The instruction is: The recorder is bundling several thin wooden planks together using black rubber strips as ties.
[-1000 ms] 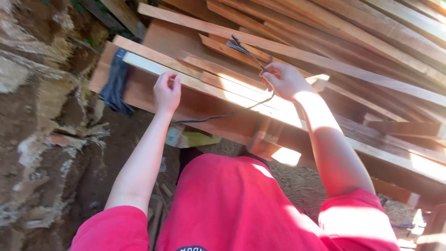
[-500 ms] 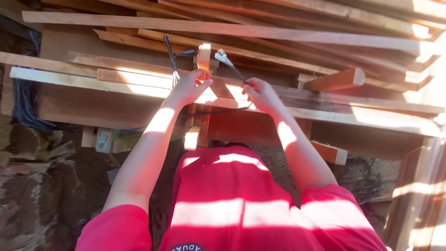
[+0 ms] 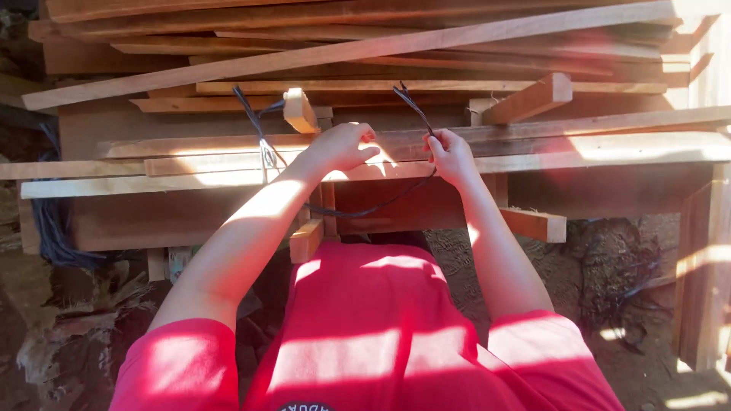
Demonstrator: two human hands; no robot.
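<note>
Head view looks down past a red shirt (image 3: pixel 365 327) at a stack of wooden planks (image 3: pixel 381 144) on a rough timber frame; the left hand (image 3: pixel 343 146) rests curled on the front plank edge, fingers (image 3: pixel 364 154) closed together, though whether they pinch the dark cord (image 3: pixel 373 207) I cannot tell; the right hand (image 3: pixel 451 154) pinches that cord's other end, whose frayed tip (image 3: pixel 403 94) sticks up above the knuckles; the cord sags in a loop below the planks between both hands, with another dark strand (image 3: pixel 255 125) lying over the boards just left of the left hand; a small wood block (image 3: pixel 299 110) stands near it. My judgement: the loop could slip off the plank ends if tension drops; splintery edges may snag or fray the cord.
</note>
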